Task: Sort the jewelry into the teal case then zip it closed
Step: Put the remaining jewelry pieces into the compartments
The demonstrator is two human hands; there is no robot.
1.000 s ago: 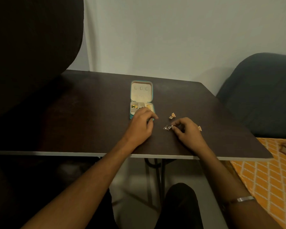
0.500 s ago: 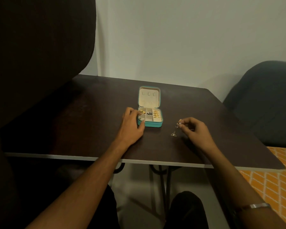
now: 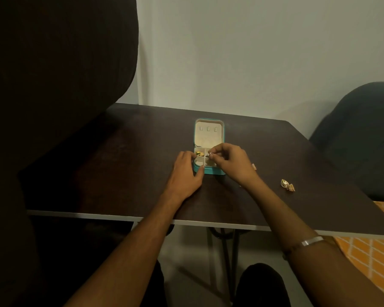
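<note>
the teal case (image 3: 209,138) lies open on the dark table (image 3: 131,169), its cream-lined lid laid flat away from the person, with three small tabs showing in the lining. the near half is split into small cream compartments; the one by the left hand's fingertips holds gold pieces (image 3: 200,154). the left hand (image 3: 186,173) rests flat-ish beside the case, fingers curled against its left edge and thumb touching the near teal wall, holding nothing else. the right hand (image 3: 232,162) hovers over the right side of the tray, thumb and forefinger pinched on a small earring (image 3: 208,155) at the middle divider; its shape is too small to make out. right of that hand, just past the knuckles, a small gold piece (image 3: 254,166) lies on the table, half hidden by the hand. farther right, well apart, two more gold earrings (image 3: 287,185) lie touching each other. a metal bangle (image 3: 312,241) circles the right forearm. the right compartments are covered by the hand, and the zipper cannot be seen clearly.
</note>
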